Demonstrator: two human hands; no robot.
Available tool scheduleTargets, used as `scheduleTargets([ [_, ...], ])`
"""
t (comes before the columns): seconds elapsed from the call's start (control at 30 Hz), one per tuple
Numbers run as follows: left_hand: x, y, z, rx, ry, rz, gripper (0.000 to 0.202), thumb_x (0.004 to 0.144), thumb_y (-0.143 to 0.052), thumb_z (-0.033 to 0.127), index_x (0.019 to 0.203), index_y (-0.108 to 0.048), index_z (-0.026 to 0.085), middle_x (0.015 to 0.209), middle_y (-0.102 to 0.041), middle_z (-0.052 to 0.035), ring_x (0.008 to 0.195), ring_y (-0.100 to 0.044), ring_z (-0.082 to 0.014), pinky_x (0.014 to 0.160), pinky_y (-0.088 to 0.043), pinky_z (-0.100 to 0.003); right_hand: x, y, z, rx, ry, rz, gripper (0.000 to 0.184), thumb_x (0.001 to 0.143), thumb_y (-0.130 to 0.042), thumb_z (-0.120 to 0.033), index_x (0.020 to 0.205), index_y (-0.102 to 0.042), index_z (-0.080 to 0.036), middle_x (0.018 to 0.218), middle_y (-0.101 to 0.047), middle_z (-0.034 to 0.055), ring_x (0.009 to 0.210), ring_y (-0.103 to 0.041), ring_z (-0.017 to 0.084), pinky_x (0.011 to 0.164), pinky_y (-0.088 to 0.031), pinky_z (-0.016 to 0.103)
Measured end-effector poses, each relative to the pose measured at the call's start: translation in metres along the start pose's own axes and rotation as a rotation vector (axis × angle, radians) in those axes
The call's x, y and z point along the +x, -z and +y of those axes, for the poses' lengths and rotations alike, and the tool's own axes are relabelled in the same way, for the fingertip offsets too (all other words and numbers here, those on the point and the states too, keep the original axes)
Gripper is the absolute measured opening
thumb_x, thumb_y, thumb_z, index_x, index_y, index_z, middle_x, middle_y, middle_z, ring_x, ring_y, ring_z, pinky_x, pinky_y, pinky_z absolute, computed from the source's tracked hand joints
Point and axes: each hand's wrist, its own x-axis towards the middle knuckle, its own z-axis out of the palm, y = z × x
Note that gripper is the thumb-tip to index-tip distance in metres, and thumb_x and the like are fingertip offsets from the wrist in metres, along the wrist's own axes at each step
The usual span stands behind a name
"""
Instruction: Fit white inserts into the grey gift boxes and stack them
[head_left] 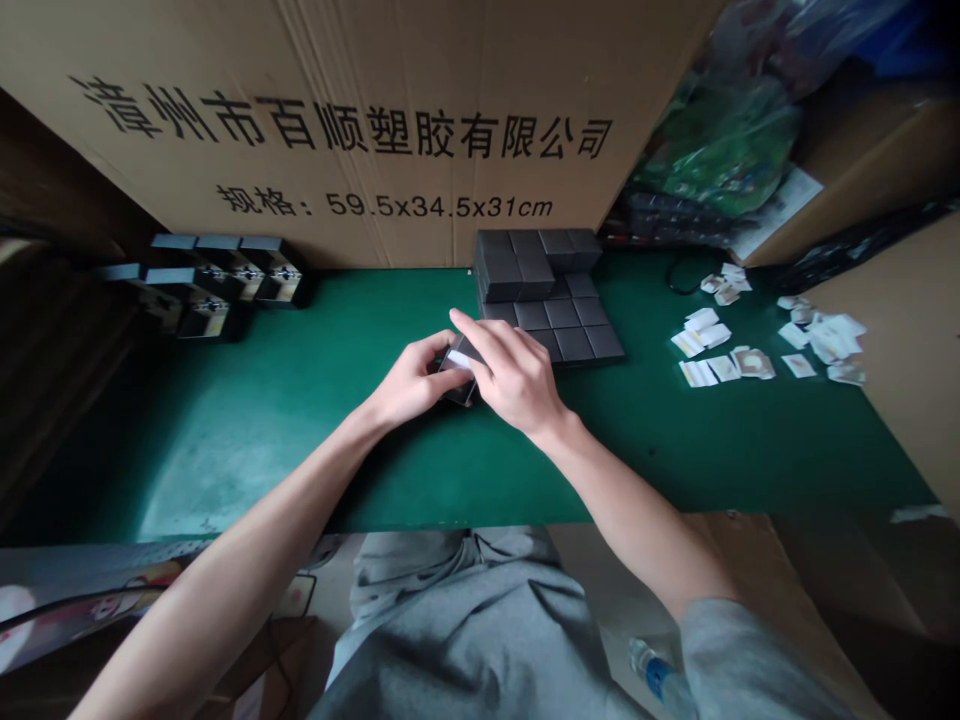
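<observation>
Right hand mostly hides the dark box.

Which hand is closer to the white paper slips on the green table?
Right. The right hand is left of the paper slips; the left hand sits farther left, past the small box both hold.

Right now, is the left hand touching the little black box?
Touching. The head view shows the left hand gripping the little black box from its left side, with no gap between them; the right hand lies over its top.
</observation>
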Motion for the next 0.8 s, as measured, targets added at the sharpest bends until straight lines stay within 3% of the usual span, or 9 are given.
scheduleTargets([
  [0.1,-0.001,0.003,-0.003,0.237,-0.106,0.132,0.017,0.085,-0.067,0.024,0.098,-0.071,0.015,0.080,-0.070,-0.0006,0.068,-0.061,-0.0139,0.063,-0.048,-0.026,0.001,0.003,0.002,-0.010,0.006,0.005,0.044,0.106,-0.049,-0.015,0.147,-0.060,-0.026,0.127,-0.075,0.0084,0.113,-0.074,0.022,0.102,-0.062,0.035],
  [0.2,-0.003,0.002,-0.003,0.442,-0.206,0.264,0.029,0.087,-0.065,0.024,0.112,-0.076,0.016,0.091,-0.076,-0.0018,0.073,-0.060,-0.0142,0.067,-0.047,-0.026,0.001,0.005,0.003,-0.013,0.008,0.030,0.045,0.106,-0.046,-0.011,0.146,-0.061,-0.025,0.127,-0.074,0.0089,0.115,-0.074,0.021,0.103,-0.063,0.034],
  [0.3,-0.005,-0.003,-0.001,0.525,-0.253,0.391,0.040,0.088,-0.062,0.022,0.126,-0.075,0.016,0.109,-0.079,-0.0048,0.080,-0.065,-0.0152,0.075,-0.050,-0.026,0.002,0.004,0.003,-0.034,0.001,0.042,0.046,0.106,-0.041,-0.009,0.144,-0.063,-0.024,0.125,-0.075,0.0083,0.115,-0.074,0.019,0.104,-0.063,0.032],
  [0.4,-0.007,-0.006,0.001,0.573,-0.265,0.482,0.040,0.089,-0.063,0.022,0.126,-0.075,0.018,0.108,-0.081,-0.0047,0.074,-0.065,-0.0140,0.076,-0.051,-0.025,0.002,0.002,0.002,-0.027,-0.042,0.026,0.047,0.107,-0.040,-0.010,0.146,-0.061,-0.025,0.127,-0.075,0.0075,0.114,-0.074,0.019,0.103,-0.064,0.032],
  [0.63,-0.010,-0.008,-0.002,0.692,-0.299,0.542,0.035,0.091,-0.062,0.021,0.122,-0.079,0.019,0.107,-0.083,-0.0057,0.077,-0.072,-0.0159,0.075,-0.055,-0.024,0.002,-0.003,-0.002,-0.041,-0.119,0.026,0.039,0.106,-0.044,-0.016,0.138,-0.066,-0.022,0.119,-0.076,0.0095,0.100,-0.076,0.021,0.090,-0.064,0.032],
  [0.8,-0.007,-0.008,-0.010,0.779,-0.479,0.529,0.035,0.095,-0.056,0.017,0.121,-0.079,0.017,0.111,-0.083,-0.0067,0.090,-0.080,-0.0184,0.081,-0.060,-0.024,0.002,-0.001,-0.005,-0.082,-0.121,0.033,0.034,0.104,-0.046,-0.014,0.125,-0.071,-0.021,0.109,-0.076,0.0080,0.092,-0.075,0.018,0.085,-0.061,0.029],
])
